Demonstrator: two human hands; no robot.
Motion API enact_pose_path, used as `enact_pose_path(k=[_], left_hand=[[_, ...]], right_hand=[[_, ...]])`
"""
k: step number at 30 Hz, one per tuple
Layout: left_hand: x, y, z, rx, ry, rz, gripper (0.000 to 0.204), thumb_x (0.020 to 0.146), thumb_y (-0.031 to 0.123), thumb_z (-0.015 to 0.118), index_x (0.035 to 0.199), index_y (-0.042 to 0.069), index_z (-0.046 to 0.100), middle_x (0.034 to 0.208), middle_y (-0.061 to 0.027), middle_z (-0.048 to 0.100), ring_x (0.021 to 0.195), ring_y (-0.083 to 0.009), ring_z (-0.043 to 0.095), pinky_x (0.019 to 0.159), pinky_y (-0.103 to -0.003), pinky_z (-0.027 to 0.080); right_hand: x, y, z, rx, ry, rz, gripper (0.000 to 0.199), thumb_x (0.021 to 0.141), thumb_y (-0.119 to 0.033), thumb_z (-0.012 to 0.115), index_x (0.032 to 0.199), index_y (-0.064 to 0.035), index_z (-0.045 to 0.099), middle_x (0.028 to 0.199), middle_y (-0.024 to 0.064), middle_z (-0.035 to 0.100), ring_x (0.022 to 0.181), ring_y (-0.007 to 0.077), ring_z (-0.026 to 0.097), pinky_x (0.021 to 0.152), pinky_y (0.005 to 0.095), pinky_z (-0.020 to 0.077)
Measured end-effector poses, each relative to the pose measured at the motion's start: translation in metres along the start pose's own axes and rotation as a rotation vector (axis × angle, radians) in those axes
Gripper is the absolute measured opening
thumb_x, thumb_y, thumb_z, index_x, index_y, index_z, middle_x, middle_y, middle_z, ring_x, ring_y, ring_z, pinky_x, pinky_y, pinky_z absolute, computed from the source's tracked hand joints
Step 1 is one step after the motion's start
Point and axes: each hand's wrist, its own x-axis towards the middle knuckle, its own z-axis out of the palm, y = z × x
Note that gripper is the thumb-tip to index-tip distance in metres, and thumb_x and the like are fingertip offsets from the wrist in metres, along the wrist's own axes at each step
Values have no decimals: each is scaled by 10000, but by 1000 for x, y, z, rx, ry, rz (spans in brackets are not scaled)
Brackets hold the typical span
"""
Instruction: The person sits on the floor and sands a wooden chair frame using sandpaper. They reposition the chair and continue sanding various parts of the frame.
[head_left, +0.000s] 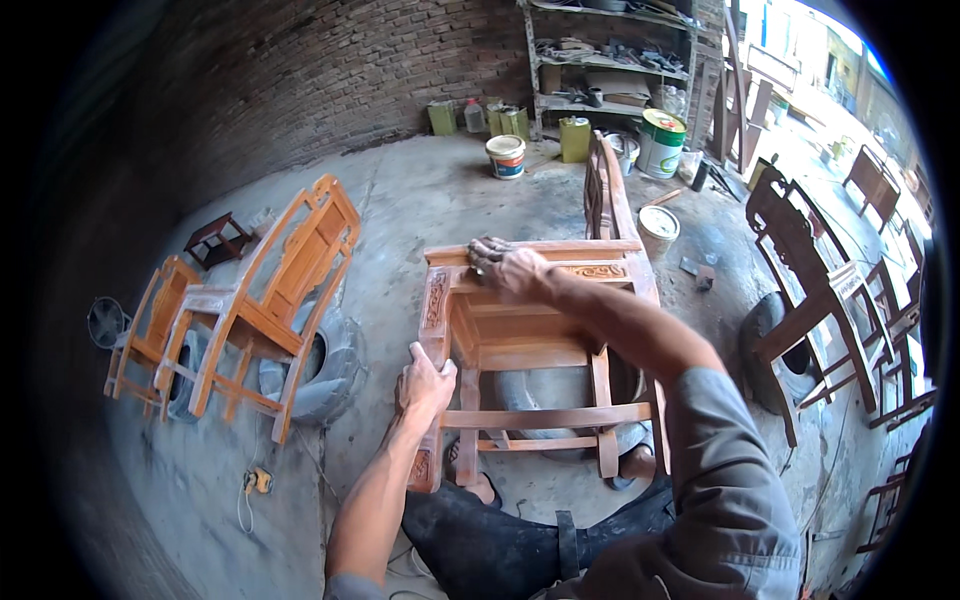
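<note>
Left hand (425, 383) grips the carved chair (530, 345) leg; right hand (505, 267) presses on its top rail.

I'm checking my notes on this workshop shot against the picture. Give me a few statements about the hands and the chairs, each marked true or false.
1. The left hand grips a leg of the unfinished wooden chair. True.
2. The right hand hangs free in the air. False: it rests on the chair's top rail, pressing something small that I cannot make out.
3. Two orange chairs lean on a tyre to the person's left. True.
4. The chairs on the right are light orange. False: they are dark brown.
5. The white bucket stands on the shelf. False: it stands on the concrete floor.
</note>
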Motion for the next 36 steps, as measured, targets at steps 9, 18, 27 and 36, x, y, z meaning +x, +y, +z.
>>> enact_pose_path(k=[9,18,27,36], left_hand=[[-2,-6,-2,-1,26,-27,612,866,343,641,1258,-39,367,979,-355,653,945,-499,647,850,-554,507],[-6,-2,-3,-55,20,-29,566,859,319,631,1211,-42,373,980,-375,638,964,-517,625,861,-562,491],[-5,-12,-1,-60,38,-6,585,870,331,620,1234,-51,367,987,-367,643,957,-515,628,882,-559,491],[-3,9,1,-6,22,12,693,865,370,621,1360,-41,365,1069,-361,634,1014,-496,624,904,-538,480]], right_hand=[[29,-27,-6,206,96,-39,486,980,-267,485,1345,52,508,1426,255,486,1341,343,466,1167,419,324],[52,-26,15,103,156,-162,559,963,-311,495,1394,46,471,1420,261,492,1392,351,403,1182,391,304],[10,-6,13,127,158,-97,521,971,-258,504,1394,43,457,1456,240,458,1371,361,430,1155,407,342],[78,-36,12,203,38,160,388,839,-281,591,1133,-31,628,1213,213,617,1151,352,580,988,442,464]])
